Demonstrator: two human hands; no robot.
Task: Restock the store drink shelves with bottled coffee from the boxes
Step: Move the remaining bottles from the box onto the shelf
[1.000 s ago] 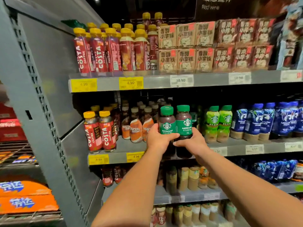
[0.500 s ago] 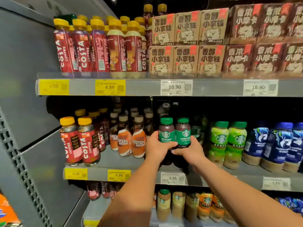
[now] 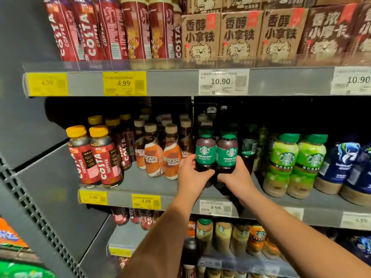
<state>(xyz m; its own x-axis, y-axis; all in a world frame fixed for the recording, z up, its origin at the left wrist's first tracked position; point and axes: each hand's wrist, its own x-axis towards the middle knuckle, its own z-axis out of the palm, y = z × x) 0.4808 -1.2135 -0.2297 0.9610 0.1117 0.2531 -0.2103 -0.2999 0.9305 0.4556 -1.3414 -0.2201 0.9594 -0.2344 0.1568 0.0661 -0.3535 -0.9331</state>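
Well, the left hand [image 3: 190, 178] wraps the lower body of the left Americano bottle [image 3: 205, 155], the right hand [image 3: 235, 178] the right Americano bottle [image 3: 227, 156], side by side at the front of the middle shelf [image 3: 138, 184]. Full and rigid, they're likely heavyish and slick-sleeved; gripping low looks sensible.

Yellow price tags [image 3: 124, 83] reading 4.99 and white price tags [image 3: 223, 82] reading 10.90 run in a row beneath brown cartons [image 3: 240, 35] printed with a cartoon animal. At the right, light-green bottles [image 3: 282, 161] stand just beside blue-wrapped bottles [image 3: 341, 165]. An orange pack [image 3: 10, 233] lies at the lower left.
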